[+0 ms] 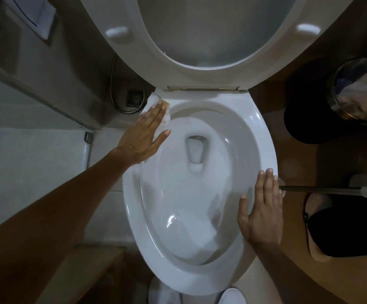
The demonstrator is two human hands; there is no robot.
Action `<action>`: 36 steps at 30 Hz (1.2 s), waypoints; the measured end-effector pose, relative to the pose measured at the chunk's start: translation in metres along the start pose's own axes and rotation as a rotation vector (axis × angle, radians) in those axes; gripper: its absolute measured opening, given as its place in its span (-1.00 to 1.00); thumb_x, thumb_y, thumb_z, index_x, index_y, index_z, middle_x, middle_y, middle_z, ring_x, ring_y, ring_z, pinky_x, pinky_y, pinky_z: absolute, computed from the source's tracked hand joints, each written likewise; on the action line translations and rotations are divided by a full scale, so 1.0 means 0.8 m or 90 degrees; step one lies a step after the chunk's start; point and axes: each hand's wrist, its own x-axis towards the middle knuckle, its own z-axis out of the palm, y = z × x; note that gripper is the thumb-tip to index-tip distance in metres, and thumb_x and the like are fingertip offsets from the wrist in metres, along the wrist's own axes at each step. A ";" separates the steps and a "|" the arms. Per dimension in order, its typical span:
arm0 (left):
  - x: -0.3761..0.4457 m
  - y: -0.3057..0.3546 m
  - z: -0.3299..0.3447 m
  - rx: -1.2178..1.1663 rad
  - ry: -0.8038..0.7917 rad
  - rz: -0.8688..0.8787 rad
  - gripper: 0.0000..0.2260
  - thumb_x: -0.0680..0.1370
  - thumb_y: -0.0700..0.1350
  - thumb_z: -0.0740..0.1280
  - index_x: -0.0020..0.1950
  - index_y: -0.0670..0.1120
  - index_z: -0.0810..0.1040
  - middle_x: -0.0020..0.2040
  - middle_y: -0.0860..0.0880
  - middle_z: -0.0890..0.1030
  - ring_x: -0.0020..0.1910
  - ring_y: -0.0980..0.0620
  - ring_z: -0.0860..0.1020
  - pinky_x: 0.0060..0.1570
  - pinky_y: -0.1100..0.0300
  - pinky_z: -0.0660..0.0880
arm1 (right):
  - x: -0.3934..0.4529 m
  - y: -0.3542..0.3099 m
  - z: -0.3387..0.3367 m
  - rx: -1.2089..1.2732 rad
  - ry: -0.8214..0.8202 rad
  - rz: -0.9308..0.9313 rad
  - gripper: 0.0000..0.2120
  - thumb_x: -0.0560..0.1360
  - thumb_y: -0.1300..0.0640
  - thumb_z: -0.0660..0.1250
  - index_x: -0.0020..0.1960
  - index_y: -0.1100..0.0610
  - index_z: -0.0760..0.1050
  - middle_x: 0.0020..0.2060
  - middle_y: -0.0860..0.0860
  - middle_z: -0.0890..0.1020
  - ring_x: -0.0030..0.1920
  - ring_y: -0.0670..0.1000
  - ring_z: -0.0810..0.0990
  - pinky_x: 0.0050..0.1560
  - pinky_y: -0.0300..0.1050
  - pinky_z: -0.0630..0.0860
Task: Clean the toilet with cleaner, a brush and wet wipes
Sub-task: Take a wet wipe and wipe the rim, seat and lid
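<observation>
Presently: left hand (pixel 142 133), fingers flat, presses wet wipe (pixel 156 102) on toilet (pixel 266 137) rim's back-left corner; right hand (pixel 262 209) flat, released, on right edge.

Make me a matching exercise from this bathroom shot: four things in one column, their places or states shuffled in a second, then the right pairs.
Things
1. wipe
2. right hand
3. seat
4. bin

Places or states
A. raised upright behind the bowl
B. flat on the rim's right side
C. on the floor, right of the toilet
D. pressed under the left hand at the rim's back left

Pairs: 1-D, 2-B, 3-A, 4-C
</observation>
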 end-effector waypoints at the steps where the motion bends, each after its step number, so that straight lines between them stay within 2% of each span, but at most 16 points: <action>1: -0.002 0.000 0.000 0.008 -0.004 -0.004 -0.40 0.62 0.20 -0.09 0.57 -0.04 -0.15 0.56 0.06 -0.17 0.52 0.17 -0.19 0.47 0.20 -0.16 | 0.000 0.000 0.000 0.003 0.001 0.001 -0.32 0.54 -0.10 -0.01 0.58 0.15 -0.02 0.57 0.04 -0.03 0.56 -0.01 -0.13 0.52 0.02 -0.03; 7: 0.034 0.005 -0.005 0.060 -0.048 0.064 -0.36 0.60 0.23 -0.11 0.57 -0.07 -0.16 0.57 -0.03 -0.14 0.54 0.08 -0.16 0.49 0.18 -0.16 | 0.001 -0.001 -0.003 0.007 0.007 -0.008 -0.32 0.54 -0.05 0.06 0.58 0.17 0.00 0.57 0.07 0.00 0.57 0.03 -0.08 0.53 0.02 0.01; 9: 0.054 0.010 -0.008 0.069 -0.057 0.100 -0.38 0.62 0.20 -0.07 0.57 -0.09 -0.14 0.58 -0.06 -0.11 0.54 0.05 -0.14 0.51 0.13 -0.10 | 0.001 -0.001 -0.004 0.008 0.009 -0.007 -0.33 0.54 -0.05 0.05 0.58 0.17 0.00 0.57 0.06 -0.01 0.57 0.02 -0.08 0.53 0.00 0.01; 12: 0.080 0.018 -0.012 0.090 -0.068 0.166 -0.39 0.64 0.13 0.01 0.56 -0.13 -0.12 0.58 -0.08 -0.10 0.54 0.06 -0.14 0.50 0.16 -0.11 | 0.001 -0.002 -0.005 0.006 0.007 -0.007 -0.33 0.54 -0.06 0.05 0.58 0.17 -0.01 0.57 0.05 -0.03 0.57 0.01 -0.10 0.53 -0.01 0.00; 18: 0.111 0.047 -0.008 0.124 -0.092 0.235 -0.39 0.64 0.13 0.02 0.56 -0.16 -0.09 0.57 -0.10 -0.06 0.55 0.01 -0.10 0.51 0.13 -0.11 | 0.001 -0.002 -0.004 0.002 0.007 -0.005 -0.33 0.54 -0.06 0.03 0.58 0.17 0.01 0.57 0.05 -0.01 0.57 0.01 -0.09 0.52 0.04 0.06; 22: 0.109 0.051 -0.008 0.132 -0.086 0.230 -0.41 0.64 0.10 0.02 0.56 -0.16 -0.09 0.57 -0.09 -0.07 0.55 0.02 -0.10 0.52 0.12 -0.07 | 0.001 -0.001 -0.004 -0.002 0.012 -0.005 -0.33 0.54 -0.06 0.04 0.58 0.16 0.01 0.57 0.04 -0.01 0.57 0.00 -0.09 0.52 0.00 0.04; 27: 0.062 0.010 -0.023 0.130 -0.082 0.160 -0.42 0.65 0.11 -0.01 0.56 -0.14 -0.10 0.57 -0.09 -0.11 0.54 0.05 -0.12 0.48 0.17 -0.11 | 0.001 -0.001 -0.003 -0.002 0.011 -0.006 -0.33 0.53 -0.08 0.00 0.58 0.16 -0.01 0.57 0.05 -0.01 0.56 0.01 -0.09 0.52 0.00 0.01; 33: -0.014 -0.030 -0.044 0.194 -0.157 0.126 -0.37 0.57 0.25 -0.21 0.54 -0.06 -0.20 0.55 -0.02 -0.19 0.51 0.11 -0.24 0.46 0.20 -0.21 | 0.001 0.000 -0.002 0.004 0.014 -0.006 -0.32 0.52 -0.07 0.00 0.57 0.18 0.01 0.57 0.07 0.01 0.56 0.02 -0.06 0.52 0.05 0.04; 36: -0.040 -0.038 -0.049 0.201 -0.210 0.146 -0.35 0.54 0.30 -0.28 0.53 -0.04 -0.21 0.54 0.01 -0.19 0.50 0.13 -0.27 0.45 0.19 -0.23 | 0.000 -0.001 -0.002 0.002 0.012 -0.004 -0.32 0.52 -0.08 0.00 0.57 0.19 0.01 0.57 0.08 0.02 0.56 0.03 -0.07 0.53 0.08 0.06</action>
